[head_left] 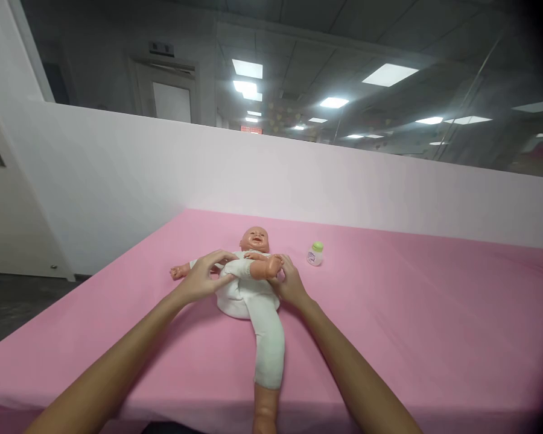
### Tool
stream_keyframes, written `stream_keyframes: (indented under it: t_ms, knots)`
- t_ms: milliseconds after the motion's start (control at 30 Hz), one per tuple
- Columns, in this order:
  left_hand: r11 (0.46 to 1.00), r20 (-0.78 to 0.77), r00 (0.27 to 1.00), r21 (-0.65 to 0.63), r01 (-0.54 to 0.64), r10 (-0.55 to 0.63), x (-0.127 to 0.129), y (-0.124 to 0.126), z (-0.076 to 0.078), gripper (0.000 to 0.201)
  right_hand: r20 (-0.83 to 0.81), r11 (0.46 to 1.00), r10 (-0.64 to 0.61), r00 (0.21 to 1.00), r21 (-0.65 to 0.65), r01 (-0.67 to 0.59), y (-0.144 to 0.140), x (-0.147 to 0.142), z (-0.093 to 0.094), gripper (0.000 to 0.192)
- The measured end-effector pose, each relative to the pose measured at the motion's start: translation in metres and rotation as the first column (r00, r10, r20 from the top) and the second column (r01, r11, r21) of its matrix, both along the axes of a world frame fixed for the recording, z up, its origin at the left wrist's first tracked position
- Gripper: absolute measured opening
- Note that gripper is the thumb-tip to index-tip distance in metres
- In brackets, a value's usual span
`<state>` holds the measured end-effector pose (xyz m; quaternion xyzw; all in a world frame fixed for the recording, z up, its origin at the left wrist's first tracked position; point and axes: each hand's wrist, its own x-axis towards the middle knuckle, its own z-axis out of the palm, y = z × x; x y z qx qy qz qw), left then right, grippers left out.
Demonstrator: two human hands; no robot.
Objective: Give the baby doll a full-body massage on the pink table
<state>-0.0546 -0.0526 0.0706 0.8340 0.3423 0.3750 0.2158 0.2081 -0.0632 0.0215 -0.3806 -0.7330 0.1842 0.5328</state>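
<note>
A baby doll [253, 241] in a white one-piece suit lies on its back on the pink-covered table [411, 313], head away from me. One of its legs is bent up across the body, and the other leg [269, 343] stretches toward me past the table's front edge. My left hand [206, 274] rests on the knee of the bent leg. My right hand [289, 278] holds the bare foot [269, 266] of that same leg.
A small white bottle with a green cap [315, 254] stands on the pink cover just right of the doll. A white partition wall [298, 175] runs behind the table, with glass above it. A white door [0, 199] is at the left.
</note>
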Motion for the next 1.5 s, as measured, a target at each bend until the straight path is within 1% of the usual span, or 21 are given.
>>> stream_keyframes:
  t_ms: [67,167,233,300,367,433,533,600,700,833,967,1033,1067,1133,1233,1300,1433,1500]
  knots:
    - [0.999,-0.016,0.999,-0.006,0.05,-0.05,-0.003,0.001,0.002,0.029,-0.043,0.999,-0.053,0.998,-0.012,0.053,0.003,0.003,-0.003,0.024]
    - [0.977,-0.082,0.974,-0.033,0.209,-0.211,-0.011,0.002,0.007,0.027,-0.141,0.989,-0.149,0.979,-0.037,0.145,0.012,0.008,-0.01,0.027]
    - [0.954,-0.125,0.946,-0.047,0.295,-0.299,-0.015,0.002,0.009,0.026,-0.193,0.986,-0.165,0.967,-0.048,0.158,0.017,0.011,-0.013,0.027]
    - [0.946,-0.143,0.935,-0.053,0.319,-0.323,-0.016,0.0,0.01,0.026,-0.213,0.985,-0.171,0.962,-0.05,0.164,0.018,0.011,-0.014,0.027]
    - [0.957,-0.128,0.949,-0.061,0.284,-0.289,-0.013,-0.001,0.01,0.027,-0.191,0.984,-0.18,0.965,-0.042,0.176,0.017,0.011,-0.014,0.028]
    - [0.978,-0.079,0.976,-0.065,0.198,-0.203,-0.009,-0.002,0.008,0.027,-0.119,0.986,-0.166,0.979,-0.015,0.165,0.014,0.009,-0.012,0.027]
    - [0.996,0.01,0.999,-0.079,0.049,-0.048,-0.003,-0.001,0.004,0.027,0.013,0.997,-0.083,0.996,0.013,0.082,0.008,0.008,-0.007,0.025]
    - [0.996,0.033,0.999,-0.092,0.007,-0.004,-0.001,0.001,0.002,0.028,0.054,0.999,-0.047,0.997,-0.001,0.047,0.004,0.007,-0.004,0.024]
    - [0.996,0.027,0.999,-0.086,0.023,-0.021,0.0,0.002,0.002,0.028,0.072,0.998,-0.052,0.996,-0.016,0.053,0.002,0.008,-0.002,0.025]
    - [0.996,-0.03,0.996,-0.04,0.081,-0.082,-0.004,0.0,0.006,0.026,0.068,0.995,-0.096,0.993,0.003,0.096,0.005,0.008,-0.005,0.027]
    - [0.986,-0.112,0.98,-0.013,0.165,-0.165,-0.009,-0.003,0.012,0.029,-0.044,0.983,-0.18,0.983,-0.032,0.179,0.012,0.009,-0.01,0.023]
    - [0.984,-0.13,0.975,-0.017,0.178,-0.179,-0.009,-0.005,0.012,0.029,-0.099,0.978,-0.205,0.974,-0.051,0.2,0.015,0.01,-0.012,0.025]
    - [0.985,-0.127,0.977,-0.016,0.17,-0.171,-0.009,-0.006,0.012,0.028,-0.114,0.978,-0.207,0.972,-0.051,0.203,0.016,0.01,-0.013,0.026]
    - [0.993,-0.092,0.989,-0.002,0.119,-0.118,-0.005,-0.006,0.009,0.028,-0.102,0.982,-0.187,0.977,-0.03,0.184,0.015,0.01,-0.013,0.026]
    - [1.0,-0.025,1.0,0.018,0.02,-0.019,0.001,-0.005,0.003,0.029,-0.016,0.991,-0.131,0.991,0.018,0.131,0.011,0.006,-0.011,0.025]
    - [1.0,-0.019,1.0,0.026,-0.004,0.005,0.003,-0.005,0.001,0.03,0.026,0.993,-0.117,0.993,0.032,0.116,0.008,0.004,-0.008,0.024]
    - [0.994,-0.114,0.993,0.11,0.018,-0.005,0.003,-0.008,0.001,0.037,0.032,0.994,-0.11,0.993,0.026,0.109,0.002,0.001,-0.003,0.027]
    - [0.986,-0.174,0.985,0.166,0.011,0.019,0.004,-0.01,0.0,0.04,0.029,0.994,-0.11,0.993,0.017,0.11,0.0,0.0,-0.001,0.025]
